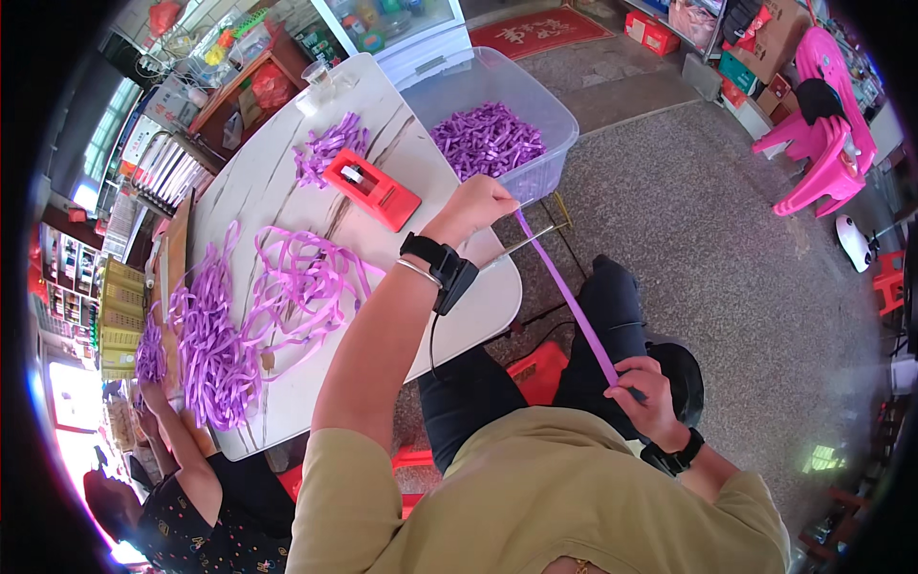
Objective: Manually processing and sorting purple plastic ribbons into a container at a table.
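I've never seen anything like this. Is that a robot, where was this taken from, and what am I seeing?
No robot here: these are a person's own bare hands, seen through a fisheye camera worn on the head and looking down, which bends straight edges. A purple ribbon strip stretches between the left hand and the right hand. On the white marbled table lie loose purple ribbons, a pile of short purple pieces and a red tape dispenser. Beside the table is a translucent plastic tub holding similar pieces.
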